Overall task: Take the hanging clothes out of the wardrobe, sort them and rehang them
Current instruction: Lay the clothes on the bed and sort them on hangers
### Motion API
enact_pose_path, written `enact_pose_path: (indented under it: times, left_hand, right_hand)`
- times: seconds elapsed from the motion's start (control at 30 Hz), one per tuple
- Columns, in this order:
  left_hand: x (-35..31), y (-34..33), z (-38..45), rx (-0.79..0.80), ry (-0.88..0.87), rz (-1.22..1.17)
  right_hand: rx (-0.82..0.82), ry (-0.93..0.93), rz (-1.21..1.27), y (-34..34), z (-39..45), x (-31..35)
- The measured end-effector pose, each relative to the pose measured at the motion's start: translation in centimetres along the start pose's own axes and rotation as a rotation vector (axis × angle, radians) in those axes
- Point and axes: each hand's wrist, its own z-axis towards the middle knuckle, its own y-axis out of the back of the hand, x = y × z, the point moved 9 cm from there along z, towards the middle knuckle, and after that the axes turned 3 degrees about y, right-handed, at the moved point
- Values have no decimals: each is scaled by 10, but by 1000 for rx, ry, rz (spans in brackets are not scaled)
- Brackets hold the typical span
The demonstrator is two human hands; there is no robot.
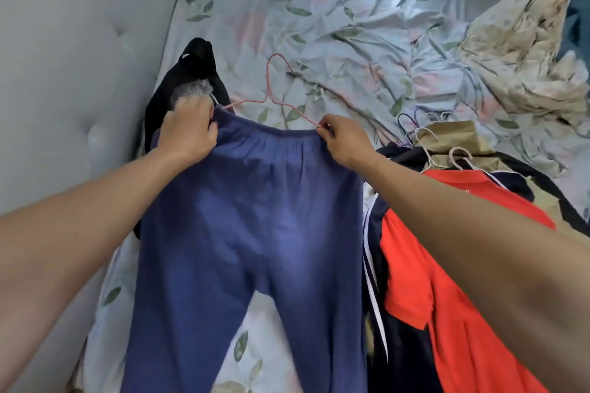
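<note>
Blue trousers (252,233) lie spread on the bed, waistband away from me, on a pink wire hanger (271,86) whose hook points toward the far side. My left hand (188,130) grips the left end of the waistband at the hanger's clip. My right hand (341,140) pinches the right end of the waistband at the other clip. A black garment (198,73) lies under and behind the trousers at the left.
A pile of hung clothes lies at the right: a red shirt (447,265), dark garments and a khaki piece (453,140) with wire hangers. The floral bedsheet (319,9), a crumpled cream cloth (523,47) and a grey padded headboard (64,73) surround them.
</note>
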Motion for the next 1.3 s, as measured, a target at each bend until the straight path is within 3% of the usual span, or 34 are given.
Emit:
enact_pose_path:
  times: [0.13,0.27,0.4,0.57,0.67,0.73,0.9,1.07,1.3]
  left_hand:
    - [-13,-31,-7,111,8,233]
    - [-75,-56,-36,90,-73,197]
    - [-181,-86,-61,104,-142,96]
    - [-337,-119,-84,134,-225,-97]
    - [-404,-146,-95,187,-270,-34]
    - [-427,-165,-101,242,-248,29]
    - [-427,-187,-104,302,-130,65]
    - [-424,-173,-113,323,-114,39]
    - [-448,-94,-142,395,-72,-373]
  right_hand:
    - [107,-36,-77,-16,-11,-46]
    - [76,9,-172,5,-55,-105]
    - [-42,110,-221,53,-105,-162]
    - [-114,-79,-265,119,-160,-267]
    - [-2,-225,-303,132,-184,-337]
    - [86,-229,-338,134,-193,-366]
    - [97,-178,-343,140,-194,-387]
    - [19,-150,-72,148,-209,-383]
    - [-44,-67,0,216,-246,-322]
